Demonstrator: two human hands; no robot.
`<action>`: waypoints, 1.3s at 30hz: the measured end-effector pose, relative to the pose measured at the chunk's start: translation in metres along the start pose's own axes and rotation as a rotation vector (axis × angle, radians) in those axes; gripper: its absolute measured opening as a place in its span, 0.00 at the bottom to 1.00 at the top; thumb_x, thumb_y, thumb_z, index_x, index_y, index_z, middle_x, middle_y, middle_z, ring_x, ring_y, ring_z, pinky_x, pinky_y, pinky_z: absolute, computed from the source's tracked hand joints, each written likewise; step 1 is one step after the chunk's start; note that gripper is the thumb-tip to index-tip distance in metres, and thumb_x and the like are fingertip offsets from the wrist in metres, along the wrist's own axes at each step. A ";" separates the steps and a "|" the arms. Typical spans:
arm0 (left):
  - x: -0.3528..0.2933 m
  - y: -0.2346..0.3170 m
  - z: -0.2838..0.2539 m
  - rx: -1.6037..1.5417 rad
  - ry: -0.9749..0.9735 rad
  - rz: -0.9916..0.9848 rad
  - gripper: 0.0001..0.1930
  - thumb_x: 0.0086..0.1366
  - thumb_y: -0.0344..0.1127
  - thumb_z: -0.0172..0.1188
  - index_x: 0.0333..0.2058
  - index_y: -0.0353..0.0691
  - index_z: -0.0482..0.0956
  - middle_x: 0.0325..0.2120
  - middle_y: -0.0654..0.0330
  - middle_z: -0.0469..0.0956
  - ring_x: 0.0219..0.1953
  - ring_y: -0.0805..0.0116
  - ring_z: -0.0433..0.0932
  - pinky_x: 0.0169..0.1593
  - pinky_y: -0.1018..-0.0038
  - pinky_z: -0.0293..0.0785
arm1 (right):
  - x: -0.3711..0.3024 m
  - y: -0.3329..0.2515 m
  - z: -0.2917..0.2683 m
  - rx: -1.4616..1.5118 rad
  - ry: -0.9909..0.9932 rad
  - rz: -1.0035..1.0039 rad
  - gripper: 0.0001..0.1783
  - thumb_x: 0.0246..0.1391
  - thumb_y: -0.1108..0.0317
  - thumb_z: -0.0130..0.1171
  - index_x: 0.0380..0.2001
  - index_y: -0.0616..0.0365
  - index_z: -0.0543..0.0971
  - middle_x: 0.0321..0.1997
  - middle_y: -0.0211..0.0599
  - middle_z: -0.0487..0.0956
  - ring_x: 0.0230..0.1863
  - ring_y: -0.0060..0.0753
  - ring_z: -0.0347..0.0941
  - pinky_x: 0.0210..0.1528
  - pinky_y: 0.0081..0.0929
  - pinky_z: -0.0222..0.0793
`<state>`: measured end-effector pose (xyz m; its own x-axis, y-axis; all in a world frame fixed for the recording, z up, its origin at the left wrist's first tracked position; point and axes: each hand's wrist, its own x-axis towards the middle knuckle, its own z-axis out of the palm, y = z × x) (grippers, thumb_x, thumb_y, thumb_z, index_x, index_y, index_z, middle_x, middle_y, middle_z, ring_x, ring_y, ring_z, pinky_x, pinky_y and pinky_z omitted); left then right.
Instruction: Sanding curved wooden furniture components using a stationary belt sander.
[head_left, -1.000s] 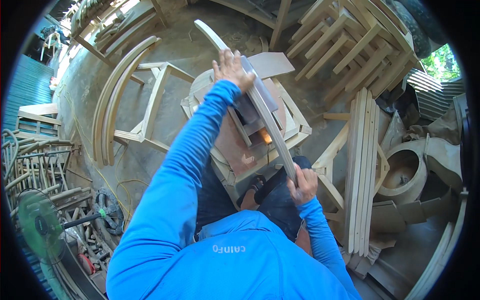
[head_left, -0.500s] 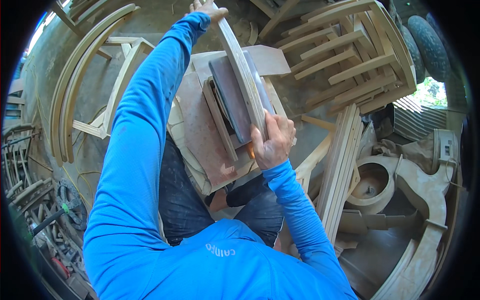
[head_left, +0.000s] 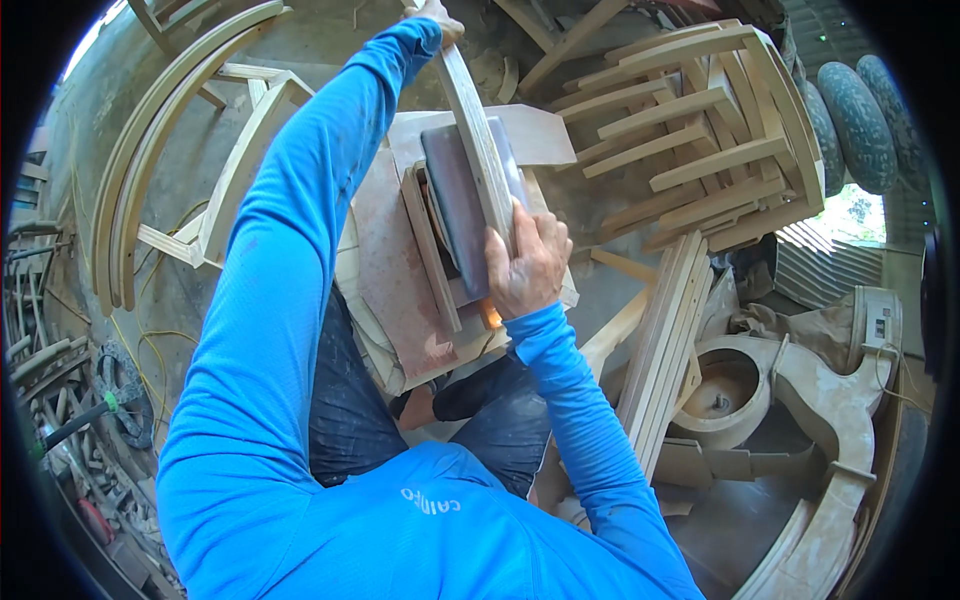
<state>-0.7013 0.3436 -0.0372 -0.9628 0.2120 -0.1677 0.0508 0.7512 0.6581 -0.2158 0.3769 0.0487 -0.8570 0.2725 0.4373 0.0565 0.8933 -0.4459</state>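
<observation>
A long, slightly curved wooden strip (head_left: pixel 468 115) lies lengthwise over a flat grey sanding surface (head_left: pixel 452 185). At the strip's far end my left hand (head_left: pixel 438 18) is closed round it, partly cut off by the upper edge of the picture. My right hand (head_left: pixel 530 262) grips the near end, thumb on the left side and fingers on the right. Beneath, the sanding surface sits in a board-topped wooden stand (head_left: pixel 385 240) between my knees. A small orange glow shows under its near edge, close to my right wrist.
On the right stand stacked curved wooden frames (head_left: pixel 690 130), several long wooden bars (head_left: pixel 665 340) and a dusty round blower housing (head_left: pixel 725 390). Curved wooden pieces (head_left: pixel 125 200) stand at the left, near a yellow cord (head_left: pixel 150 345). Scrap wood (head_left: pixel 75 450) is piled lower left.
The strip has slid a little away from me over the sanding surface, both hands still holding it. The whole view has shifted slightly.
</observation>
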 end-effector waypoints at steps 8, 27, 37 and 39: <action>-0.243 0.091 0.017 0.374 0.109 0.236 0.42 0.65 0.51 0.50 0.76 0.48 0.51 0.77 0.46 0.41 0.80 0.50 0.34 0.77 0.47 0.32 | -0.129 0.044 -0.057 -0.128 0.030 0.100 0.28 0.52 0.60 0.67 0.56 0.58 0.79 0.39 0.40 0.74 0.43 0.47 0.69 0.46 0.43 0.62; -0.587 0.082 0.095 0.524 0.090 0.560 0.42 0.63 0.50 0.54 0.73 0.36 0.57 0.76 0.40 0.42 0.79 0.39 0.32 0.77 0.44 0.26 | -0.427 0.133 -0.149 -0.114 -0.248 0.160 0.26 0.46 0.63 0.71 0.50 0.54 0.79 0.35 0.42 0.73 0.39 0.50 0.71 0.41 0.44 0.67; -0.551 0.071 0.092 0.393 0.134 0.594 0.45 0.57 0.50 0.57 0.71 0.36 0.61 0.76 0.39 0.43 0.79 0.40 0.33 0.76 0.41 0.28 | -0.393 0.126 -0.151 -0.233 -0.204 0.123 0.28 0.44 0.66 0.71 0.52 0.55 0.80 0.32 0.40 0.73 0.36 0.47 0.71 0.39 0.43 0.65; -0.513 0.075 0.076 0.420 0.157 0.572 0.44 0.60 0.53 0.56 0.72 0.36 0.59 0.76 0.39 0.44 0.79 0.42 0.34 0.76 0.42 0.30 | -0.356 0.122 -0.143 -0.186 -0.146 0.084 0.28 0.46 0.67 0.71 0.53 0.56 0.80 0.31 0.39 0.73 0.34 0.47 0.70 0.38 0.44 0.64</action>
<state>-0.1832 0.3387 0.0424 -0.7802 0.5750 0.2465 0.6250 0.7330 0.2683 0.1689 0.4397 -0.0497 -0.9095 0.3064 0.2808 0.2127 0.9236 -0.3190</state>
